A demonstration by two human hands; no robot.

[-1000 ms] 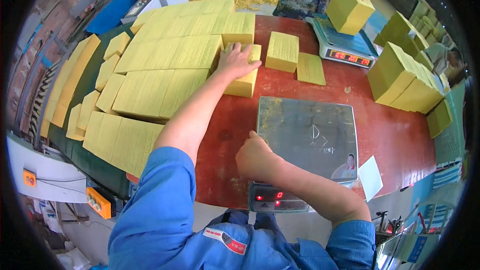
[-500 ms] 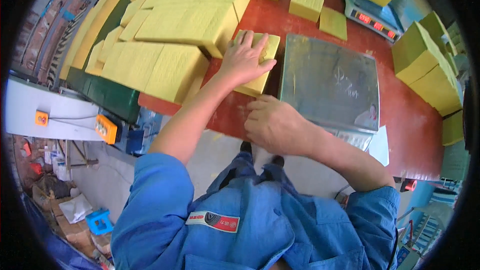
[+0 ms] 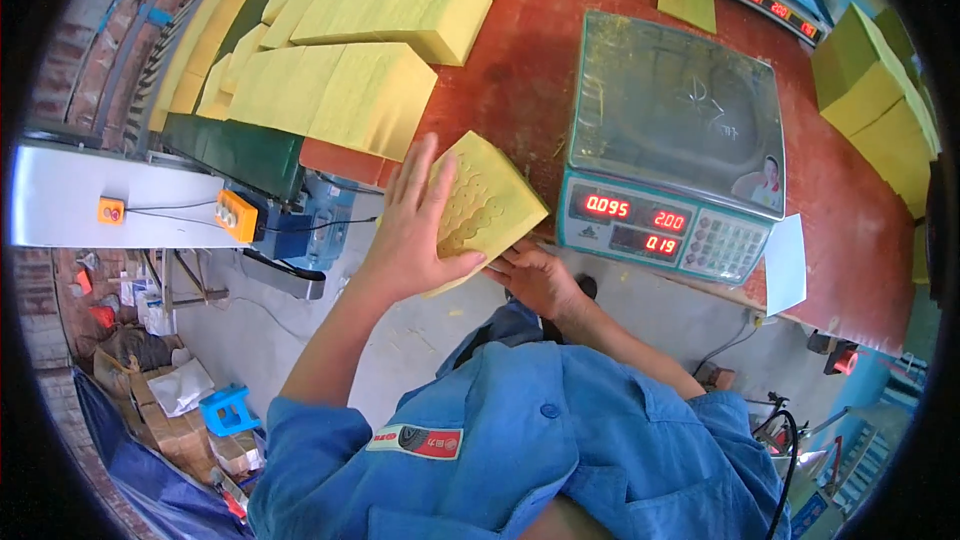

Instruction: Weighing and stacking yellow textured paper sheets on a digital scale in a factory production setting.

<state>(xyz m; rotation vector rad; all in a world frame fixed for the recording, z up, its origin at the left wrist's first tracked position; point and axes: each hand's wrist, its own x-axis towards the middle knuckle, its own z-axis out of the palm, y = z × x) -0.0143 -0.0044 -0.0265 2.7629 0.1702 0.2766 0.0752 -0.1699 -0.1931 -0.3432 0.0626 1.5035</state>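
1. In the head view, a yellow paper block [image 3: 492,195] with wavy cuts in its face is tilting between the person's two hands, by the near edge of the red table [image 3: 537,60].
2. The left hand [image 3: 412,235] is holding onto the block: its fingers are spreading over the face and its thumb is pressing along the near side.
3. The right hand [image 3: 543,280] is touching the low near corner. Its fingertips are hiding, so I cannot tell how tightly it is gripping.
4. The digital scale [image 3: 668,155] is standing to the right of the block, with red numbers [image 3: 607,206] glowing.
5. Looking done: many other yellow blocks [image 3: 380,90] are lying in neat rows on the left.
6. Looking left: this block is not yet lying in a row or on the scale, so its work is probably only partway.
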